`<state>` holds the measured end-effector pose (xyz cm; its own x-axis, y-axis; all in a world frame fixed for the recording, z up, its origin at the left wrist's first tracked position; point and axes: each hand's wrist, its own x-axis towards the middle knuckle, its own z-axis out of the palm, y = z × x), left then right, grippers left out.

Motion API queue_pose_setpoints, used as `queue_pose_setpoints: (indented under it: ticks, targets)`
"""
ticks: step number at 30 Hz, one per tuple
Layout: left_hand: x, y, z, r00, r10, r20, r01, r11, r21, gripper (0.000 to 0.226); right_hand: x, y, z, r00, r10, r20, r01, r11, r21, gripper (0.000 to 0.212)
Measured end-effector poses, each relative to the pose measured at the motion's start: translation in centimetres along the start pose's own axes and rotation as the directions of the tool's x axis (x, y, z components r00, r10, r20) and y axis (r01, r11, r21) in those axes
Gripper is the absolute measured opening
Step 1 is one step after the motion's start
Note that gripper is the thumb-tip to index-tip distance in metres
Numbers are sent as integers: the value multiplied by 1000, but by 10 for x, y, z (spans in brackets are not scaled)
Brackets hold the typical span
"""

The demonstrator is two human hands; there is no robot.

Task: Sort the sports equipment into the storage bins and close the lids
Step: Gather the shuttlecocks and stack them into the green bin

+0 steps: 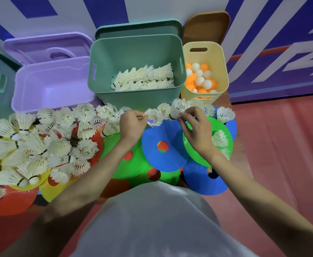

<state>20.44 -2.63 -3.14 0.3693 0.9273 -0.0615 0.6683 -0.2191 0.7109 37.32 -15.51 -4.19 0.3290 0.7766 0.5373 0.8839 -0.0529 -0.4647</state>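
Sorting's maybe partway: the green bin [137,71] at top centre is holding some shuttlecocks, and a big pile [41,143] is waiting at left. Left hand [131,123] is pinching a shuttlecock [153,117], cork toward the camera; right hand [194,125] is pinching another [177,108], cork pointing down. Lids are all off.

A red floor [281,136] carries everything. Along the top of the frame stand a purple bin [53,86], a green bin [133,95] and a yellow bin [220,75]. Below them flat discs [163,156] overlap across the middle, with shuttlecocks [41,145] heaped at left.
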Motion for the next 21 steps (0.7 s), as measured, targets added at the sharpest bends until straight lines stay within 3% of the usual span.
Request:
queue_pose_setpoints:
  ticks: [4, 5, 6, 7, 12, 17, 21]
  targets:
    - [0, 6, -1, 999, 3, 44, -3, 1000, -3, 28, -3, -21, -8, 993, -89, -72, 98, 987, 126, 12]
    - [-1, 6, 0, 998, -4, 56, 4, 1000, 1, 21, -4, -24, -7, 993, -99, -62, 107, 985, 138, 12]
    - [-1, 8, 0, 998, -16, 56, 17, 1000, -3, 38, -4, -26, -7, 993, -103, -55, 110, 983, 144, 12]
    - [-1, 7, 1, 998, -2, 69, 2, 1000, 13, 40, -3, -28, -6, 993, -108, -50, 114, 983, 143, 12]
    - [-8, 16, -5, 996, -11, 92, 18, 997, -79, 32, 0, -29, -1, 985, -157, 73, 147, 981, 123, 17]
    - [-9, 21, -14, 999, -38, 31, 43, 983, -177, 10, -1, -28, 4, 983, -67, 172, 39, 987, 159, 15]
    - [-7, 14, -17, 997, -66, 26, 70, 970, -233, 17, -2, -29, 4, 971, -25, 238, -16, 985, 169, 23]
